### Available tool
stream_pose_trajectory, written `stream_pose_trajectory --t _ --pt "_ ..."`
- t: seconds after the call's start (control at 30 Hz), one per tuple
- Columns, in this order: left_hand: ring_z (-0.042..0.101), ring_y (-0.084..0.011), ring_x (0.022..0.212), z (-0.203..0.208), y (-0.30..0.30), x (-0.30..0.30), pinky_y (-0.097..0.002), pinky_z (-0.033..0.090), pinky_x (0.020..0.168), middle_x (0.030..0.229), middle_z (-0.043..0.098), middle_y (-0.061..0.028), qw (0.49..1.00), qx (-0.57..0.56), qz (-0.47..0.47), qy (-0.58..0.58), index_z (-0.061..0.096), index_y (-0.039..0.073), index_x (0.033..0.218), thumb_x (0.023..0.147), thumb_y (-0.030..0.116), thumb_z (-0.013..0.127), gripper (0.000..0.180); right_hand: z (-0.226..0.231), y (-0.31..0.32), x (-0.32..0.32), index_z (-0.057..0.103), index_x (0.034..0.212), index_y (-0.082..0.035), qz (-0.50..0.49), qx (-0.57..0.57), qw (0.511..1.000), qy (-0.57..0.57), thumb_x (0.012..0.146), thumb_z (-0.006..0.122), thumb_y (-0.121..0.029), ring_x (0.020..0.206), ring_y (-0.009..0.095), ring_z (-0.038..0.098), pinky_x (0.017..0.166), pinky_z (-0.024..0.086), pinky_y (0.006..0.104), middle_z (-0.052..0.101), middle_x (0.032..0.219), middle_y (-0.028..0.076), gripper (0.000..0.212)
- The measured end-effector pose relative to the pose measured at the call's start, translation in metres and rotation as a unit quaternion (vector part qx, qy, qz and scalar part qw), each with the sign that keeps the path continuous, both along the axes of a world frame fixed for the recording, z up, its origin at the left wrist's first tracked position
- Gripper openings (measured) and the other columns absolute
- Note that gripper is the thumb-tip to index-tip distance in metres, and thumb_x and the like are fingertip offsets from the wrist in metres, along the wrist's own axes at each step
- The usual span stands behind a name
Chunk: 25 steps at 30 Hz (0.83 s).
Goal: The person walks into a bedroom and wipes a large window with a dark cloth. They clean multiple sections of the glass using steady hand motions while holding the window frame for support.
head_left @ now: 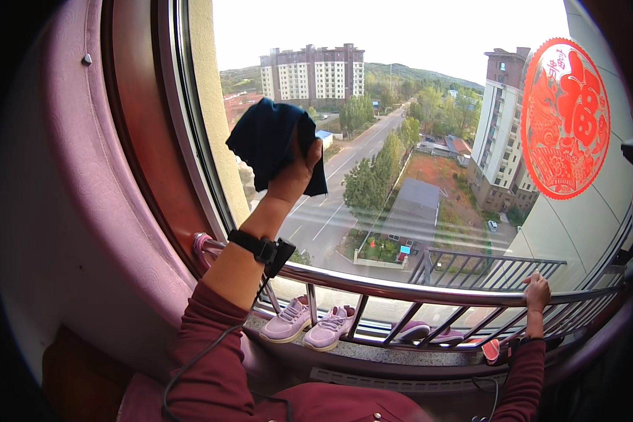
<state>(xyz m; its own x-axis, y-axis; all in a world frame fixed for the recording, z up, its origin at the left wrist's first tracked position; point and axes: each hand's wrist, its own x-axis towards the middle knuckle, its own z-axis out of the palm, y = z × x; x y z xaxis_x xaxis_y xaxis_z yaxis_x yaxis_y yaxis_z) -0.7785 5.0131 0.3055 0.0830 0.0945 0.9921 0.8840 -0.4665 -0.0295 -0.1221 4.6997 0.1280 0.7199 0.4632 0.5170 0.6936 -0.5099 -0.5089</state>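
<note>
My left hand (299,172) is raised at the upper left with its fingers closed on a dark blue cloth (264,137). The cloth is spread against or just in front of the large window pane (415,32); whether it touches the glass I cannot tell. Most of the fingers are hidden behind it. A black band with a small device (264,250) circles the left wrist. Lower on the right, my right hand (537,292) is wrapped over the top bar of a metal railing (429,292) that runs across the window.
Two pale purple sneakers (287,321) stand on the stone sill (394,354) behind the railing, with darker purple shoes (411,330) farther right. A round red paper decoration (567,119) is on the glass. Pink padded fabric (84,155) borders the brown window frame (144,105).
</note>
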Motion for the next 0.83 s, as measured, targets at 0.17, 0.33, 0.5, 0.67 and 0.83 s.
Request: stream_pose_trajectory --t 0.17,0.33,0.5,0.67,0.83 --pt "0.022 -0.0423 0.152 -0.094 -0.044 0.013 -0.0431 0.017 0.123 0.161 0.026 -0.0293 0.976 -0.172 -0.103 -0.083 0.012 0.003 0.162 0.100 0.060 0.054 0.094 0.000 0.003 0.002 0.076 0.071 -0.015 -0.006 -0.010 1.000 0.014 0.103 0.037 -0.044 0.064 0.032 0.067 0.071 0.052 0.0462 0.065 0.056 0.007 0.059" --pt "0.019 -0.0429 0.153 -0.132 -0.056 0.032 -0.0429 0.017 0.123 0.163 0.022 -0.0297 0.942 -0.257 -0.161 -0.141 0.008 0.003 0.162 0.104 0.052 0.052 0.088 0.007 0.001 -0.007 0.076 0.070 -0.016 0.006 -0.019 1.000 0.013 0.103 0.036 -0.044 0.069 0.034 0.066 0.080 0.051 0.0476 0.066 0.058 0.006 0.059" --pt "0.058 -0.0386 0.121 -0.065 -0.048 0.065 -0.0450 0.043 0.107 0.129 0.063 -0.0188 0.995 0.003 -0.082 -0.057 0.035 0.007 0.153 0.103 0.037 0.058 0.063 0.011 0.003 -0.017 0.075 0.069 -0.016 -0.003 -0.007 1.000 0.023 0.103 0.035 -0.043 0.070 0.036 0.065 0.084 0.049 0.0463 0.066 0.058 0.007 0.059" --pt "0.059 -0.0365 0.114 0.084 -0.033 0.062 -0.0477 0.045 0.103 0.122 0.064 -0.0156 0.986 0.071 -0.127 0.086 0.061 0.011 0.129 0.101 0.044 0.059 0.043 0.012 0.001 -0.017 0.076 0.069 -0.017 -0.002 -0.024 0.999 0.028 0.102 0.035 -0.042 0.073 0.035 0.065 0.087 0.048 0.0450 0.067 0.059 0.006 0.058" --pt "0.058 -0.0323 0.119 0.218 -0.022 0.063 -0.0448 0.044 0.106 0.124 0.063 -0.0160 0.971 0.099 -0.169 0.134 0.060 0.012 0.130 0.101 0.051 0.057 0.049 0.019 -0.004 -0.029 0.076 0.069 -0.016 0.017 0.001 1.000 -0.011 0.102 0.038 -0.043 0.066 0.032 0.067 0.081 0.052 0.0449 0.065 0.054 0.006 0.058"
